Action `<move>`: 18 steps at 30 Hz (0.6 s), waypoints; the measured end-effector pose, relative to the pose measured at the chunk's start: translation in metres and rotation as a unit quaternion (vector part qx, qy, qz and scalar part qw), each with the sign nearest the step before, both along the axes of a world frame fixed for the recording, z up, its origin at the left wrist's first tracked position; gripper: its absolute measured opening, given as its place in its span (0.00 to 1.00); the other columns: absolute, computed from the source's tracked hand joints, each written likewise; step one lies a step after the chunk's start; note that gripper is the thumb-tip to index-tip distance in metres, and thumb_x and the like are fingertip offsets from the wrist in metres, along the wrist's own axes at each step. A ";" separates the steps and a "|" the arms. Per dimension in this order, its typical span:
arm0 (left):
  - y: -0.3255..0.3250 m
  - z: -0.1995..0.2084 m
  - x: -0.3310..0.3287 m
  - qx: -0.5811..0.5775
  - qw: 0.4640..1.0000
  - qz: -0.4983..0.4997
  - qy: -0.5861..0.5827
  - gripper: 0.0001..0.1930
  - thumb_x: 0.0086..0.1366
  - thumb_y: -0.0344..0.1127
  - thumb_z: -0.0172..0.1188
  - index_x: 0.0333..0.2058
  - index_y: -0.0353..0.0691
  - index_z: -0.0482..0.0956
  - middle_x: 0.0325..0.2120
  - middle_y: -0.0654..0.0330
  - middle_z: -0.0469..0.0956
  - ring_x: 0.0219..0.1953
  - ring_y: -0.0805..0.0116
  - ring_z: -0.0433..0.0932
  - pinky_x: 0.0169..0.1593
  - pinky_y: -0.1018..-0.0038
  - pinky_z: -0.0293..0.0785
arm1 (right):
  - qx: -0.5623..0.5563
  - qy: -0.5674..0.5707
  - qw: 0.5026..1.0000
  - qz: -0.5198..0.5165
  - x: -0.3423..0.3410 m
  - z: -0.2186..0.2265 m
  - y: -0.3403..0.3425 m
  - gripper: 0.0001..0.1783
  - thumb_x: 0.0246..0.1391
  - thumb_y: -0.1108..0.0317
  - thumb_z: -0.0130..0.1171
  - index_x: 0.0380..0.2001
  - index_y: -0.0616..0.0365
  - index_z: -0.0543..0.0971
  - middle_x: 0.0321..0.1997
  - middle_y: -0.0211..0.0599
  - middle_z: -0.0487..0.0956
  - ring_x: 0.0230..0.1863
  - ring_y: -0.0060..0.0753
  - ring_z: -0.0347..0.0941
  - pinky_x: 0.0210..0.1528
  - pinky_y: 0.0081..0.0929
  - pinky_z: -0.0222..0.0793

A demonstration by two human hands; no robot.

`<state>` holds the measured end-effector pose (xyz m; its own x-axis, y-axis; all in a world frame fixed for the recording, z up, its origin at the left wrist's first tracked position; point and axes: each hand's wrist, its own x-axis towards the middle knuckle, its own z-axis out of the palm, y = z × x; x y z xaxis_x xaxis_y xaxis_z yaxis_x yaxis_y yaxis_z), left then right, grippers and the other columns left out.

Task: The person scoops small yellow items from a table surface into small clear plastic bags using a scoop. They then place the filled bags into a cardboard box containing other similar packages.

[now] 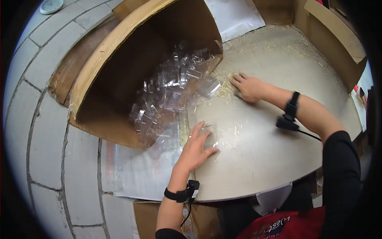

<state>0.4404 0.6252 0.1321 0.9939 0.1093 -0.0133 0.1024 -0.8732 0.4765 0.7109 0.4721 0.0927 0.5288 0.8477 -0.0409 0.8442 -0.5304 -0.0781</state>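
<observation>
My left hand [195, 146] rests low over the near left of the pale board, thumb and fingers curved round the sides of a clear plastic box [211, 136]. The see-through walls make its outline faint. Farther off, my right hand [248, 88] lies palm down, fingers stretched out and touching a heap of thin brass-coloured pins [225, 89]. Its thumb side is in shadow, and I cannot make out anything held there. A few loose pins [236, 129] are scattered between my hands.
A big cardboard box [115, 51] lies tipped to the left, with several clear plastic boxes [171, 83] spilling from its mouth. The pale board [278, 159] has cardboard walls [334, 47] at the far right. More pins [290, 46] lie along its back. Black straps with cables circle both wrists.
</observation>
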 end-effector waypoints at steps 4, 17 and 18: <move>-0.009 -0.014 -0.013 -0.034 0.996 0.018 -0.084 0.12 0.55 0.30 0.61 0.39 0.37 0.80 0.57 0.49 0.64 0.64 0.49 0.56 0.63 0.65 0.55 | 0.046 0.026 0.998 0.028 -0.075 0.005 -0.092 0.31 0.61 0.56 0.41 0.64 0.59 0.54 0.68 0.48 0.52 0.69 0.54 0.45 0.68 0.37 0.49; -0.082 -0.019 -0.086 -0.088 0.967 0.127 -0.201 0.19 0.58 0.32 0.56 0.49 0.34 0.71 0.50 0.46 0.69 0.54 0.51 0.67 0.55 0.64 0.64 | 0.350 0.172 0.903 -0.180 -0.147 -0.002 -0.221 0.25 0.62 0.61 0.44 0.59 0.61 0.63 0.67 0.46 0.56 0.68 0.44 0.50 0.68 0.32 0.46; -0.085 -0.016 -0.086 -0.123 0.958 0.198 -0.165 0.20 0.58 0.34 0.57 0.49 0.33 0.71 0.47 0.47 0.70 0.50 0.51 0.70 0.52 0.63 0.66 | 0.339 0.130 0.915 -0.176 -0.145 -0.011 -0.212 0.27 0.62 0.58 0.43 0.60 0.60 0.62 0.68 0.47 0.55 0.69 0.45 0.49 0.69 0.33 0.44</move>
